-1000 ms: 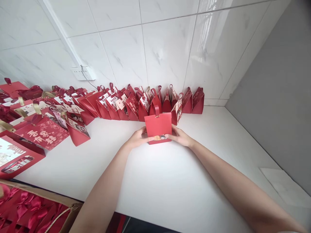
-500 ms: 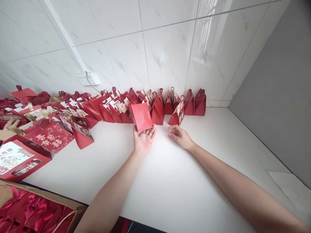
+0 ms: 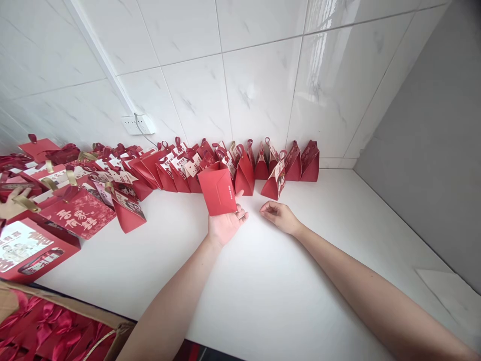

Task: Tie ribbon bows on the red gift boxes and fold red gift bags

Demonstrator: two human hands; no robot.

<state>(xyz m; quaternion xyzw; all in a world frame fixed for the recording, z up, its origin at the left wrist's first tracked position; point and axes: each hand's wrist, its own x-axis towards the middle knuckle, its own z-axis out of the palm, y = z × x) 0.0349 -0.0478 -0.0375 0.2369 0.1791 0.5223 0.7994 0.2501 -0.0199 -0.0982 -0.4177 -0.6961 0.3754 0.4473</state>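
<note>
My left hand grips a red gift box, raised above the table with its plain bottom and small pale print facing me. The fingers go behind the box at its right side and lower edge. To the right, my right hand rests over the table with its fingers curled in and thumb against them; nothing shows in it. Just beyond that hand stands a triangular gift box with a ribbon loop and a white tag.
Triangular red boxes line the tiled wall. Larger gift boxes crowd the left, where another person's hand shows. A carton of ribboned red items is at lower left. A socket sits on the wall.
My left hand has turned the gift box and brought it slightly lower and nearer, its fingers closing more. My right hand's fingers have curled in.
</note>
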